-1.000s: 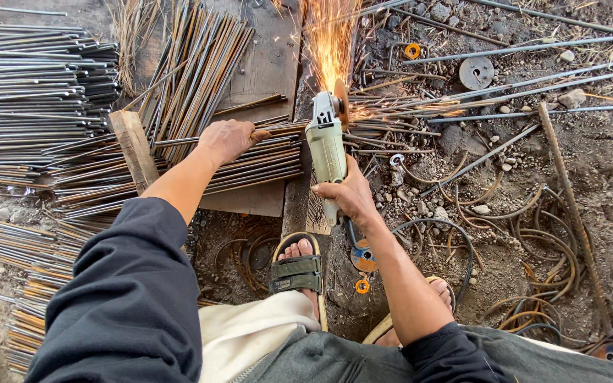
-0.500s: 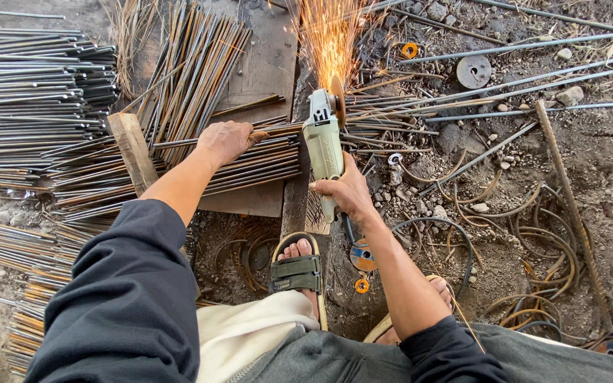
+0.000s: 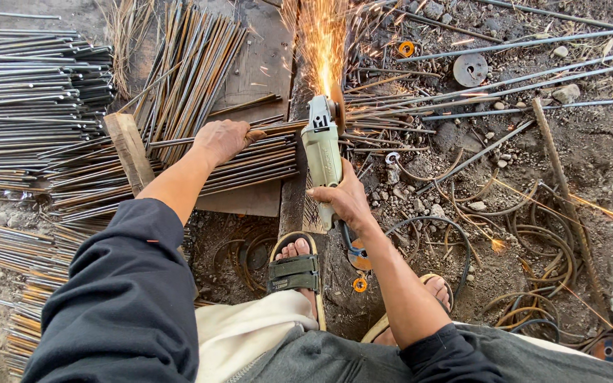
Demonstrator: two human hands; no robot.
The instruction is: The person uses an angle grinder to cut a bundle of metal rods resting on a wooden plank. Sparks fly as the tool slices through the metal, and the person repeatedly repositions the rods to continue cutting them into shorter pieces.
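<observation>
nothing has shifted: left hand (image 3: 221,139) still clamps the rods (image 3: 250,159), right hand (image 3: 345,198) still clamps the grinder (image 3: 323,152), sparks (image 3: 324,42) flying toward 12 o'clock.

The ground (image 3: 604,142) is bare dirt with small stones. Long piles of thin metal rods (image 3: 30,92) lie on it at the left. A flat wooden board (image 3: 250,64) and curly wire loops (image 3: 540,241) lie there too.
</observation>
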